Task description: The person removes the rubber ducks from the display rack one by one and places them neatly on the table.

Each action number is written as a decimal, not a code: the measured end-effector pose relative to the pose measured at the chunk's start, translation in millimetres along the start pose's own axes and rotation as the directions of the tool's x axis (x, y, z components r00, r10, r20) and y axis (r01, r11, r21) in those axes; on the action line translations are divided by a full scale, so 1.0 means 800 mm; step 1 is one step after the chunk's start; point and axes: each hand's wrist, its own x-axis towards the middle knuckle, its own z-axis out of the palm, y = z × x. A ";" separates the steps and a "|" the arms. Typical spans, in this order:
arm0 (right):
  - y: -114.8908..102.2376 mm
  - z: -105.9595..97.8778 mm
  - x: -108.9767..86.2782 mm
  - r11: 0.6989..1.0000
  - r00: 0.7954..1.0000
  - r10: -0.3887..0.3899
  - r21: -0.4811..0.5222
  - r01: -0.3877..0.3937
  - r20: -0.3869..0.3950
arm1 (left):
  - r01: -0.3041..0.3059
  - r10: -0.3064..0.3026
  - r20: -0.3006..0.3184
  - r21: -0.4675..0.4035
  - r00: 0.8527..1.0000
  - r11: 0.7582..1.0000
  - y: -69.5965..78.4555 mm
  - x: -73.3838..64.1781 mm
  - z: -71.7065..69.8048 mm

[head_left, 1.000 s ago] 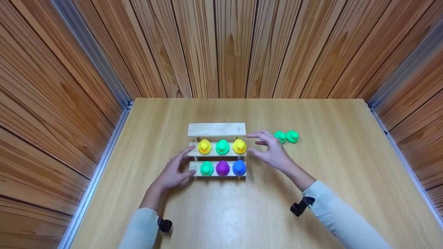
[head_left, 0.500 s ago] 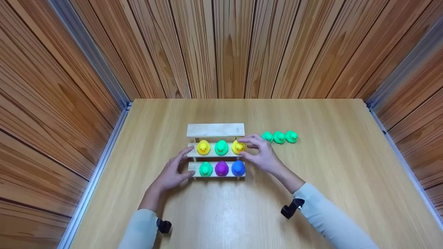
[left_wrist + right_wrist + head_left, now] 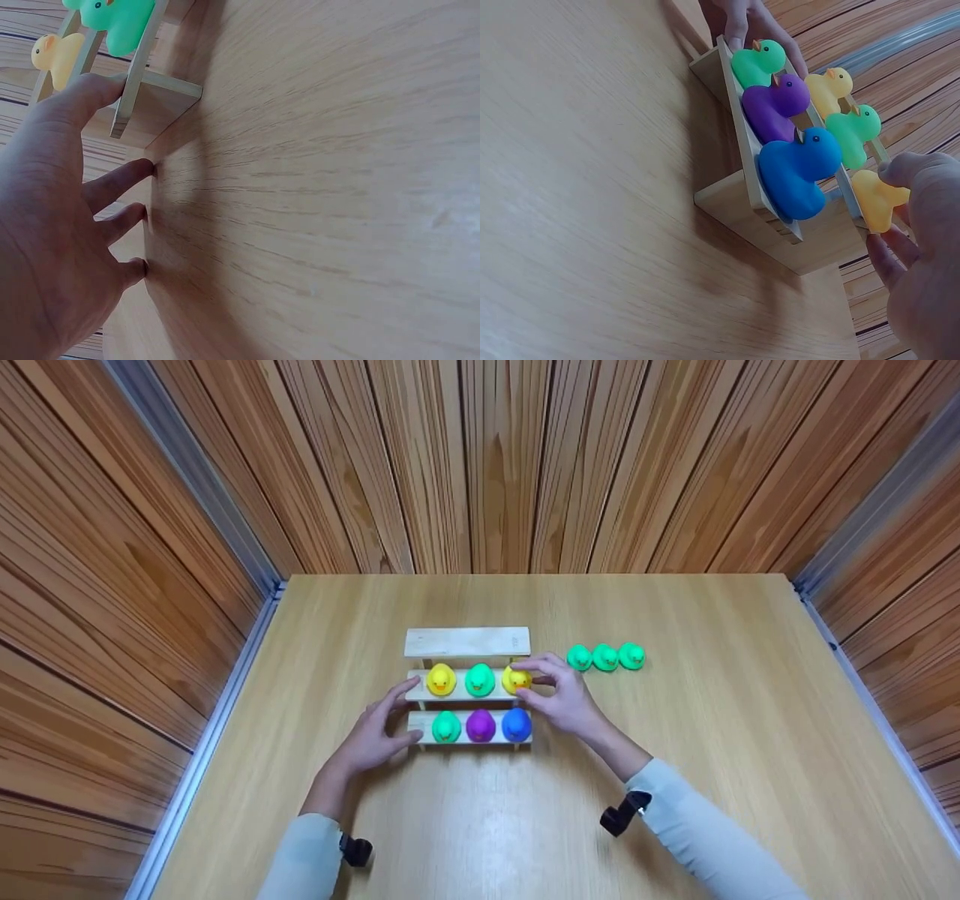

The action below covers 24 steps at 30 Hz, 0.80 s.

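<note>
Yellow duck point(image 3: 515, 682) pinched by right hand point(image 3: 564, 695), left hand point(image 3: 370, 737) spread against wooden rack point(image 3: 457, 643), faint top-tier marking point(image 3: 516, 642) illegible

Your head view looks forward and down from high above the near side of the stepped rack point(image 3: 466, 642). It is the farthest from the rack, taking in all of it, the table point(image 3: 465, 832) around it and the plank wall point(image 3: 495, 472) beyond it. Your left wrist view sits low and close, off the rack's near left, rolled sideways and facing past your left grip point(image 3: 56, 217) toward the rack's left end. Your right wrist view, also rolled, looks from the rack's near right along its steps, with the blue duck point(image 3: 799, 172) large and your right grip point(image 3: 930, 247) beside the rack's right end. It shares the six ducks point(image 3: 480, 680) with your head view; the rack's left end and your left grip show in all three.
</note>
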 end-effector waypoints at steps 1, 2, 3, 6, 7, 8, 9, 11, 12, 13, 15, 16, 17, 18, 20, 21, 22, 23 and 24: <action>0.000 0.000 0.000 1.000 1.000 0.004 -0.003 -0.004 -0.001 | 0.002 -0.002 -0.001 0.001 1.000 1.000 0.000 0.000 0.000; 0.000 0.000 0.000 1.000 1.000 0.008 -0.006 -0.008 -0.003 | 0.002 -0.002 0.001 -0.001 1.000 1.000 0.000 0.000 0.000; 0.000 0.000 0.000 1.000 1.000 0.013 -0.009 -0.013 -0.003 | 0.002 -0.002 0.001 0.000 1.000 1.000 0.000 0.000 0.000; 0.000 -0.001 0.000 1.000 1.000 0.021 -0.011 -0.021 -0.005 | 0.004 -0.004 -0.001 0.005 1.000 1.000 -0.001 0.000 0.000; 0.000 -0.001 -0.001 1.000 1.000 0.021 -0.010 -0.021 -0.006 | 0.004 -0.004 0.000 0.006 1.000 1.000 0.000 0.000 0.000; 0.000 -0.001 -0.001 1.000 1.000 0.015 -0.006 -0.015 -0.005 | 0.008 -0.008 -0.002 0.007 1.000 1.000 0.000 0.000 0.000; 0.000 -0.001 0.000 1.000 1.000 0.010 -0.002 -0.010 -0.004 | 0.012 -0.012 -0.005 0.010 1.000 1.000 0.000 0.000 0.000; -0.001 -0.001 -0.001 1.000 1.000 -0.002 0.004 0.002 -0.004 | 0.023 -0.023 -0.010 0.009 1.000 1.000 0.000 -0.001 0.000; 0.000 -0.001 -0.001 1.000 1.000 -0.009 0.007 0.009 -0.004 | 0.029 -0.029 -0.012 0.008 1.000 1.000 0.000 -0.001 0.000; -0.001 -0.001 -0.001 1.000 1.000 -0.015 0.008 0.015 -0.003 | 0.033 -0.033 -0.013 0.007 0.999 0.999 0.001 -0.001 0.000; -0.001 -0.002 -0.001 1.000 1.000 -0.021 0.010 0.021 -0.001 | 0.040 -0.040 -0.015 0.006 0.999 0.999 0.001 0.000 0.000; -0.002 -0.002 -0.001 1.000 1.000 -0.022 0.010 0.022 -0.002 | 0.042 -0.042 -0.014 0.005 0.999 0.999 0.001 0.000 0.000; -0.002 -0.002 -0.002 1.000 1.000 -0.024 0.009 0.024 -0.003 | 0.045 -0.045 -0.014 0.007 0.999 0.999 0.001 -0.001 0.000; -0.002 -0.003 -0.002 1.000 1.000 -0.025 0.010 0.025 -0.002 | 0.046 -0.046 -0.015 0.007 0.999 0.999 0.001 -0.001 0.000; -0.002 -0.004 -0.002 0.999 1.000 -0.029 0.013 0.030 -0.005 | 0.049 -0.048 -0.016 0.011 0.999 0.999 0.001 -0.001 -0.001; -0.002 -0.004 -0.003 0.999 1.000 -0.029 0.014 0.029 -0.008 | 0.047 -0.047 -0.015 0.012 0.999 0.999 0.001 -0.001 0.000; -0.002 -0.005 -0.003 0.999 0.999 -0.031 0.015 0.031 -0.012 | 0.047 -0.047 -0.014 0.014 0.999 0.999 0.002 -0.002 0.000; -0.002 -0.005 -0.003 0.999 0.999 -0.033 0.017 0.033 -0.014 | 0.047 -0.046 -0.013 0.017 0.999 0.999 0.002 -0.002 -0.001; -0.002 -0.006 -0.004 0.999 0.999 -0.031 0.018 0.031 -0.016 | 0.045 -0.045 -0.012 0.017 0.999 0.999 0.002 -0.002 -0.001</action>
